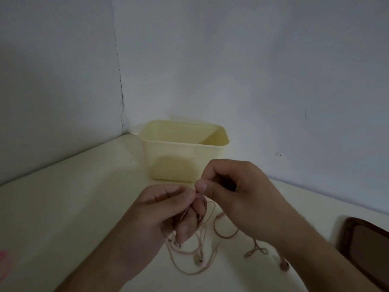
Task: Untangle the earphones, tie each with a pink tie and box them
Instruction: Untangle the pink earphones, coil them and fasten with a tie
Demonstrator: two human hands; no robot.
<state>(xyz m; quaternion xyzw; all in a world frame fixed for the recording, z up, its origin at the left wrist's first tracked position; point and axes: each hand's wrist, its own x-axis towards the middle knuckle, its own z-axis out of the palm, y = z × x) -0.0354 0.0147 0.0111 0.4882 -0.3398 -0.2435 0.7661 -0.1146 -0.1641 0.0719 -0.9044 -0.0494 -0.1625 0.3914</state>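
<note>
Pale pink earphones [196, 252] lie in tangled loops on the cream table, under and between my hands. My left hand [166, 213] holds a bunch of the cords in curled fingers, and strands hang down from it. My right hand [233, 188] pinches a strand between thumb and forefinger just above the left hand's fingertips. One earbud [199, 261] rests below my left hand; another earbud [284, 266] peeks out beside my right forearm. The open cream box [185, 163] stands behind my hands, near the wall corner. Something pink [3, 264] shows at the left edge.
A dark brown tray-like object [364, 247] lies at the right edge of the table. Pale walls meet in a corner behind the box. Bare tabletop [73, 207] stretches to the left of my hands.
</note>
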